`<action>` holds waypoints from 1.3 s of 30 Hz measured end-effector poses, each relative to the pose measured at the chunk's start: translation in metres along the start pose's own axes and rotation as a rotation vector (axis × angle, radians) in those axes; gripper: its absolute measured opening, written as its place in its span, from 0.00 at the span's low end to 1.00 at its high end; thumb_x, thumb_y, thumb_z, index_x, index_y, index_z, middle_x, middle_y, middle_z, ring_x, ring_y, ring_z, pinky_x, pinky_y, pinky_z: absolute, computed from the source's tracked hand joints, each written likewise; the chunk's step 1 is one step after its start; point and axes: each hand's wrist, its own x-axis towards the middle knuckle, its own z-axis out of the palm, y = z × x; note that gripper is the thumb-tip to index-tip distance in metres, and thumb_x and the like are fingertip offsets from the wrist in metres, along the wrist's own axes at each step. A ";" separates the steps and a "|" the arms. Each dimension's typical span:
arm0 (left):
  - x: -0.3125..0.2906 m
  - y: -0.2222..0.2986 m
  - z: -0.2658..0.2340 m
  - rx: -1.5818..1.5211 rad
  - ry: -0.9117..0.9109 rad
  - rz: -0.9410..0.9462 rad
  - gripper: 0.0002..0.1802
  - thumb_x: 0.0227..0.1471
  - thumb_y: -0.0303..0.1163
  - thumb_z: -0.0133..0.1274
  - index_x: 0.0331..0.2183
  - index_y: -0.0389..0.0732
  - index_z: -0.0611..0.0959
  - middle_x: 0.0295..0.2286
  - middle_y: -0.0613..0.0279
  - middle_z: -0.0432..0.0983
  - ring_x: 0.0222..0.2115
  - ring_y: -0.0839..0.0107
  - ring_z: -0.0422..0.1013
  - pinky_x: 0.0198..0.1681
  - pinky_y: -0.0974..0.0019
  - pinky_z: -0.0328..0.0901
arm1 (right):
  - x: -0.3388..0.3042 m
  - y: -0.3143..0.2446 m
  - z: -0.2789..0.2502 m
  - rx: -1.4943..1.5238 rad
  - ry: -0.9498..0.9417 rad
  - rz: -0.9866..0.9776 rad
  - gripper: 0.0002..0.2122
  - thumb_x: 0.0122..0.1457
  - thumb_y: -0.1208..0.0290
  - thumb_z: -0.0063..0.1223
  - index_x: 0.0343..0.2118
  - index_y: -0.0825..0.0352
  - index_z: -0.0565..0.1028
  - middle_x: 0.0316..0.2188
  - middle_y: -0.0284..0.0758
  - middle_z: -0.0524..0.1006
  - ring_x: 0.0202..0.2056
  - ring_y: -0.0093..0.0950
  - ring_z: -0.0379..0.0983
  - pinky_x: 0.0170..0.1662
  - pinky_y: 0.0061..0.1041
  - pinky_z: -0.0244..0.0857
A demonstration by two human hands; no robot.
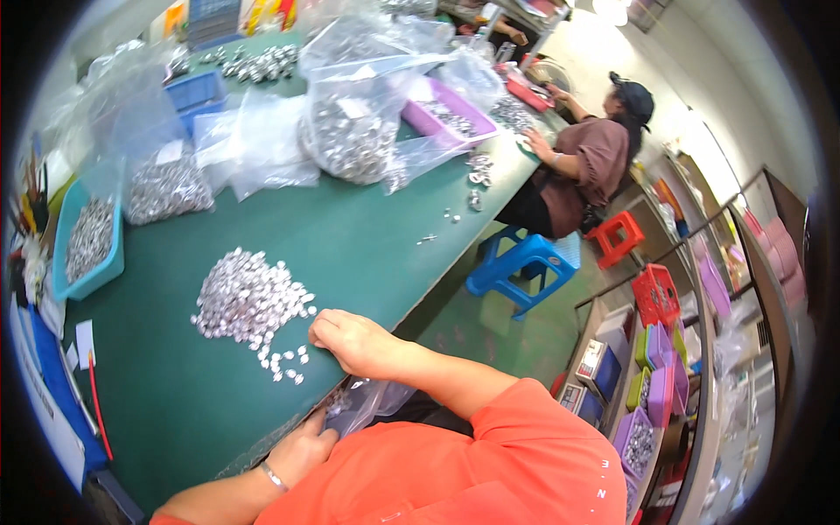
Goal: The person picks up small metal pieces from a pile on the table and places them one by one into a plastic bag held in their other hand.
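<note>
A heap of small shiny silver metal pieces [249, 293] lies on the green tabletop, with several loose ones scattered at its near side. My right hand [354, 341] rests at the table's edge just right of these pieces. Its fingers are curled in and closed; what they hold, if anything, is hidden. Below the edge, in my lap, my left hand [304, 448] grips a clear plastic bag [376, 401] by its side. Some silver pieces show inside the bag near the fingers. My sleeve hides part of the bag.
A teal bin [112, 254] of metal pieces stands at left, beside a filled clear bag [171, 188]. Farther back are a large filled bag [350, 131] and a purple tray [455, 114]. A co-worker [591, 166] sits at the far right near a blue stool [525, 267].
</note>
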 end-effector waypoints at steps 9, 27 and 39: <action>-0.002 -0.009 0.001 0.005 -0.150 -0.022 0.13 0.49 0.30 0.47 0.32 0.28 0.73 0.46 0.27 0.66 0.40 0.40 0.72 0.46 0.53 0.68 | -0.023 0.056 -0.045 -0.373 0.354 0.221 0.05 0.49 0.82 0.50 0.30 0.69 0.72 0.29 0.43 0.71 0.35 0.43 0.70 0.40 0.37 0.67; 0.005 -0.001 0.001 -0.091 -0.127 -0.128 0.09 0.46 0.29 0.48 0.28 0.31 0.73 0.42 0.35 0.68 0.35 0.45 0.73 0.39 0.54 0.70 | -0.007 -0.002 -0.028 0.101 0.169 0.057 0.09 0.51 0.84 0.54 0.36 0.69 0.77 0.35 0.40 0.77 0.39 0.35 0.74 0.42 0.28 0.68; -0.002 0.002 0.004 -0.144 -0.163 -0.171 0.10 0.46 0.28 0.49 0.30 0.31 0.74 0.47 0.32 0.67 0.42 0.43 0.72 0.43 0.55 0.70 | -0.011 -0.004 0.001 0.113 0.173 0.108 0.09 0.45 0.88 0.59 0.29 0.68 0.75 0.27 0.34 0.77 0.30 0.31 0.74 0.33 0.26 0.68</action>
